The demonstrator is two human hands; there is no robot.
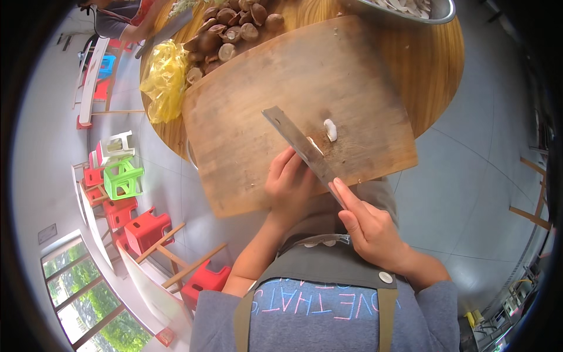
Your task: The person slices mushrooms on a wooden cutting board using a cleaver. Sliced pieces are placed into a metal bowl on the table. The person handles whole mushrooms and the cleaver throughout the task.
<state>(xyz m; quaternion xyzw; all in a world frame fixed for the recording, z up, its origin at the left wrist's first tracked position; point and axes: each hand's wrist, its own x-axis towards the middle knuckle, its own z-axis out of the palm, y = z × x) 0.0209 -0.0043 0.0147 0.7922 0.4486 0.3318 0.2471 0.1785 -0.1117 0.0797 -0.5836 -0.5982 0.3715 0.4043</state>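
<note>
My right hand (371, 229) grips a cleaver (303, 147) by its handle end, index finger laid along the blade. The blade stands nearly on edge, slanting to the upper left over a wooden cutting board (264, 88). My left hand (288, 180) is against the near left side of the blade, its fingertips partly hidden; whether it holds a mushroom piece there I cannot tell. A thin pale slice (315, 146) lies along the blade's right side. Farther right on the board is a white mushroom piece (330, 130).
Brown mushrooms (233, 31) are heaped behind the board, beside a yellow plastic bag (165, 81) and another knife (165, 33). A metal bowl (446, 13) with pale slices stands at the back right. Another person (116, 22) is at the table's far left.
</note>
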